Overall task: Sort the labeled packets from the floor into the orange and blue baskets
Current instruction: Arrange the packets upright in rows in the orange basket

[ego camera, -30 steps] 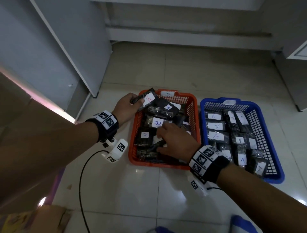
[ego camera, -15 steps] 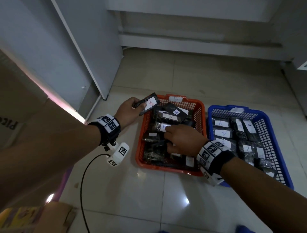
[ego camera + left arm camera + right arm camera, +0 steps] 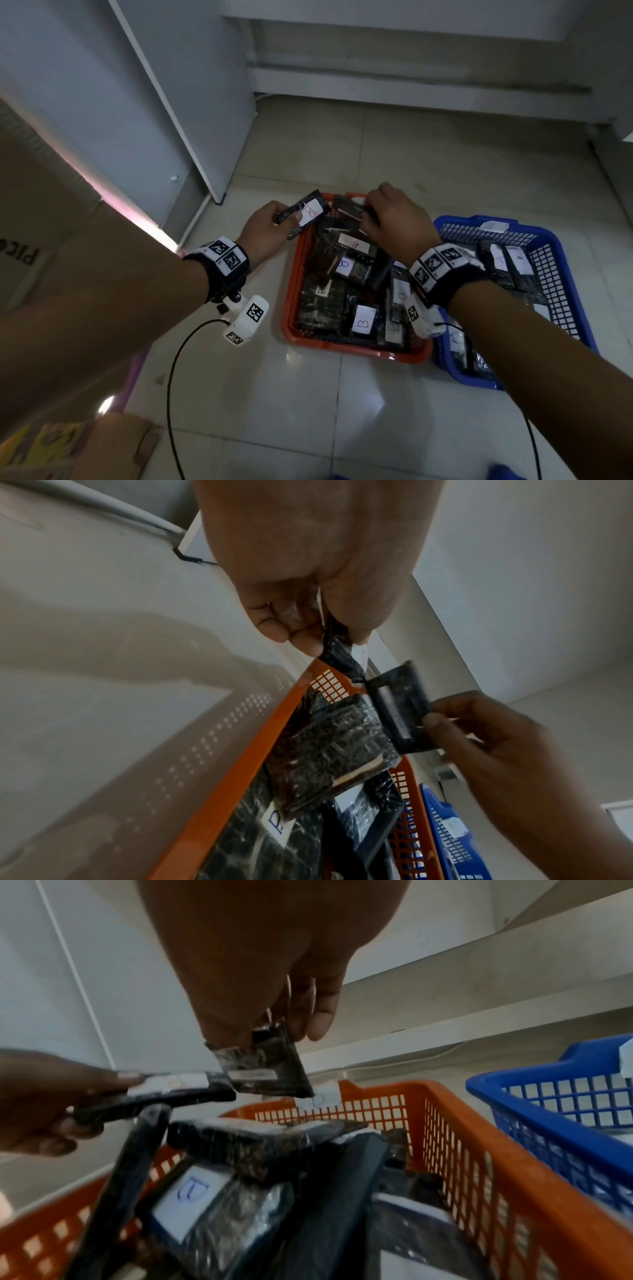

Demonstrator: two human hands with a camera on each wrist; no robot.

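Left hand (image 3: pixel 263 229) pinching packet (image 3: pixel 306 213) at orange basket (image 3: pixel 356 346) rim, right hand (image 3: pixel 394 219) gripping another packet (image 3: pixel 347 208)

Indoor storeroom-like corner, tiled floor (image 3: pixel 342 411), white panel walls (image 3: pixel 191 102), cardboard boxes (image 3: pixel 51 240)

Both arms stretched forward from 6 o'clock, wristbands on. Left hand (image 3: pixel 265 228) around 11 o'clock, thumb on top, fingers curled under, pinching a packet (image 3: pixel 306 214). Right hand (image 3: pixel 394 219) at 12 o'clock, knuckles up, fingertips clamped on another packet (image 3: pixel 270 1066).
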